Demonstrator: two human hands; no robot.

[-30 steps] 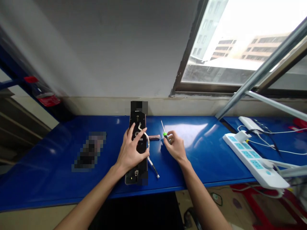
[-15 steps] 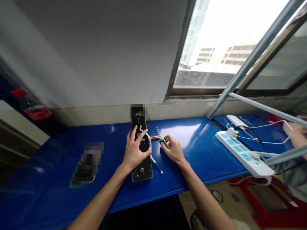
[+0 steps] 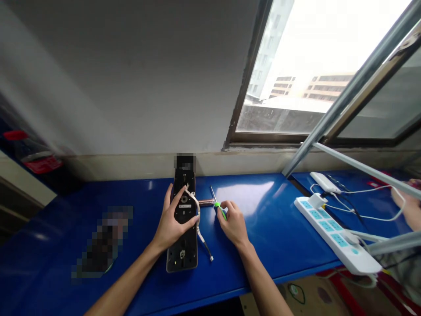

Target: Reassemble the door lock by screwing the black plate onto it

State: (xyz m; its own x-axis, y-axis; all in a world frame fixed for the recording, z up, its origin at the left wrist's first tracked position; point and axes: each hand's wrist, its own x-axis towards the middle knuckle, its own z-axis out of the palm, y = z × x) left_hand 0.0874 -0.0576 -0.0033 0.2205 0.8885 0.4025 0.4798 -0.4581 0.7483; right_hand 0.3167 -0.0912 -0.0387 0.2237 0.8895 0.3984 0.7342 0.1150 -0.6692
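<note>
A long black door lock panel (image 3: 187,214) lies on the blue table, with a copper-coloured lever handle (image 3: 205,202) jutting out to its right. My left hand (image 3: 170,228) grips the panel across its width, thumb near the right edge and fingers by the left side and upper face. Along the right side of the panel runs a white cable (image 3: 198,231), its small plug resting on the table; a fingertip is at its upper end. In my right hand (image 3: 234,224) is a green and black screwdriver (image 3: 217,205), its shaft pointing up and away beside the handle's end.
A blurred-out flat object (image 3: 103,241) lies left on the table (image 3: 263,254). A red-capped bottle (image 3: 36,153) stands far left. Right are a power strip (image 3: 335,232) with plugs and cords, metal bars (image 3: 348,79) and another person's hand (image 3: 411,197). Wall and window are behind.
My view has shifted, so the table sits lower in the picture. My left hand's fingers have drawn left over the panel. My right hand still holds the screwdriver near the handle's end.
</note>
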